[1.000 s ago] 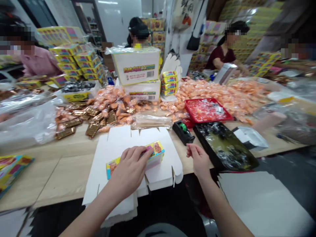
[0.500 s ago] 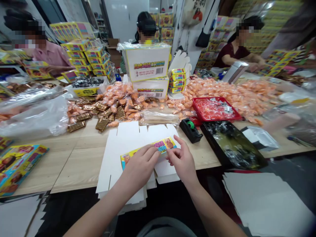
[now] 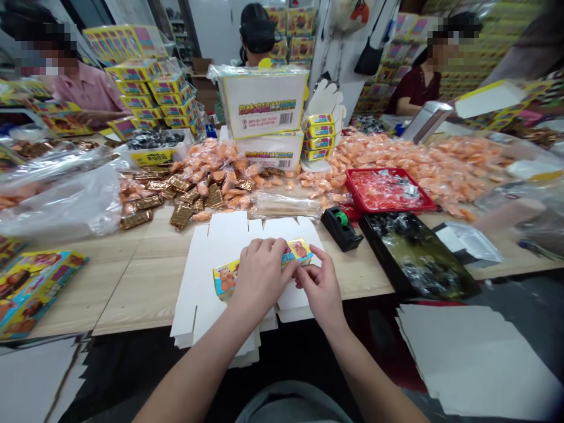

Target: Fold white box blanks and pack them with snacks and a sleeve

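Observation:
A small yellow and blue printed carton (image 3: 225, 279) lies lengthwise over a stack of flat white cardboard blanks (image 3: 218, 238) in front of me. My left hand (image 3: 262, 273) is draped across the carton's middle, fingers on its far side and thumb toward the right end, hiding much of the print. At the right end, my right hand (image 3: 321, 288) has its index finger along the end edge, with thumb and other fingers curled at the near corner. What exactly those fingertips pinch is partly hidden.
Behind the blanks lie gold-wrapped bars (image 3: 183, 214), orange wrapped pieces (image 3: 224, 182) and a bag of thin sticks (image 3: 286, 205). To the right are a black tape dispenser (image 3: 341, 229), a red tray (image 3: 352, 194) and a black tray (image 3: 414, 258). Three co-workers sit beyond.
My left hand has shifted along the carton, its thumb now near the right hand. The carton now shows a front side face and looks more box-shaped. The right hand stays at the right end.

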`<act>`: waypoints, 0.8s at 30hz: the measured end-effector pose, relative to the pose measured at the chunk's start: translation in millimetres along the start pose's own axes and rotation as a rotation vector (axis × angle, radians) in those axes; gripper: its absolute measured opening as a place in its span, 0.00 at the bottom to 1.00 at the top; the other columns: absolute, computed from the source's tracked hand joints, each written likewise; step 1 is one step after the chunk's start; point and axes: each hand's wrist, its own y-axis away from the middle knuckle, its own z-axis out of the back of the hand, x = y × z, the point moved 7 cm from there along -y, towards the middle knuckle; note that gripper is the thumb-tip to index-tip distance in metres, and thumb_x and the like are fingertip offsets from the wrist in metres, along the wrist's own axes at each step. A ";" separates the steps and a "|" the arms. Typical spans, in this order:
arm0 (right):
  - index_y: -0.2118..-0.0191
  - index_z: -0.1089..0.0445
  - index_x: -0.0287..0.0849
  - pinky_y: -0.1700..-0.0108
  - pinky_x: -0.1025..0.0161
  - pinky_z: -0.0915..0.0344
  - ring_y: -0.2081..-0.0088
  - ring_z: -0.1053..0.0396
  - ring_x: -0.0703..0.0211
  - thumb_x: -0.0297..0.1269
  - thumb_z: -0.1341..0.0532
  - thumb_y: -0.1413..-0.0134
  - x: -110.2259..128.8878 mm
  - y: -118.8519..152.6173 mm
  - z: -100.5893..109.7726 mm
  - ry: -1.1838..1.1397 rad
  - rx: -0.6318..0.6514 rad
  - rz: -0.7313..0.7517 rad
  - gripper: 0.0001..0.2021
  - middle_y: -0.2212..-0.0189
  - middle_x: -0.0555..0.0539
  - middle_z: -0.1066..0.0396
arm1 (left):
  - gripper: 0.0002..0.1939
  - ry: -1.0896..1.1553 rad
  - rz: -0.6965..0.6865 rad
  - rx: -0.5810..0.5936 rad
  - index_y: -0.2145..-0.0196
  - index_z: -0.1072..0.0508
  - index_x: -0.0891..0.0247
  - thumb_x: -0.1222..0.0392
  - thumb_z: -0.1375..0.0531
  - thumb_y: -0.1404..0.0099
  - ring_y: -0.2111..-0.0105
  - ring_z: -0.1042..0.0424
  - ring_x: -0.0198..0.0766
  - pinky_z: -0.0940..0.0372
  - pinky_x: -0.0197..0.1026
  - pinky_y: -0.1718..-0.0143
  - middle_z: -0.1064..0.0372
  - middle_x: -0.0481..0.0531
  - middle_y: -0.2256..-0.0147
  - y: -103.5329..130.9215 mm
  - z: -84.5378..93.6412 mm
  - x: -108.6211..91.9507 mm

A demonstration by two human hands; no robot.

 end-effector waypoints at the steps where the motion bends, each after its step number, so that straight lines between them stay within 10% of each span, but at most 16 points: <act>1: 0.39 0.45 0.44 0.67 0.61 0.31 0.71 0.29 0.59 0.45 0.36 0.46 -2.1 -0.4 -0.5 0.001 0.005 -0.009 0.31 0.75 0.53 0.27 | 0.12 -0.018 0.010 0.010 0.60 0.32 0.61 0.50 0.42 0.32 0.56 0.33 0.51 0.36 0.52 0.56 0.28 0.56 0.60 -1.5 -2.2 -1.3; 5: 0.36 0.50 0.44 0.63 0.58 0.31 0.70 0.28 0.58 0.46 0.35 0.48 -18.2 -6.1 25.5 0.054 0.027 -0.039 0.37 0.73 0.53 0.26 | 0.13 -0.154 -0.087 -0.067 0.59 0.33 0.62 0.49 0.43 0.32 0.58 0.32 0.50 0.38 0.51 0.58 0.27 0.55 0.61 1.5 -6.3 -10.2; 13: 0.43 0.40 0.37 0.50 0.53 0.32 0.55 0.30 0.51 0.45 0.37 0.52 -45.2 -104.4 200.2 0.407 -0.483 -0.069 0.31 0.50 0.36 0.32 | 0.26 -0.308 -0.166 -0.007 0.47 0.34 0.64 0.55 0.34 0.40 0.51 0.32 0.52 0.38 0.51 0.52 0.29 0.58 0.49 6.9 -8.8 -13.2; 16: 0.51 0.33 0.37 0.47 0.54 0.34 0.49 0.32 0.47 0.43 0.39 0.46 -41.2 -149.4 206.6 0.482 -0.415 -0.250 0.19 0.48 0.33 0.31 | 0.45 -0.326 -0.198 0.094 0.35 0.47 0.62 0.50 0.32 0.44 0.42 0.38 0.57 0.42 0.56 0.45 0.38 0.62 0.39 14.9 0.2 2.3; 24: 0.71 0.31 0.38 0.67 0.54 0.28 0.73 0.29 0.55 0.37 0.35 0.47 -41.7 -180.6 191.0 0.259 -0.215 -0.565 0.08 0.76 0.45 0.28 | 0.28 -0.373 -0.009 0.272 0.36 0.41 0.59 0.50 0.44 0.31 0.57 0.27 0.52 0.37 0.50 0.60 0.28 0.58 0.55 26.4 -7.8 44.5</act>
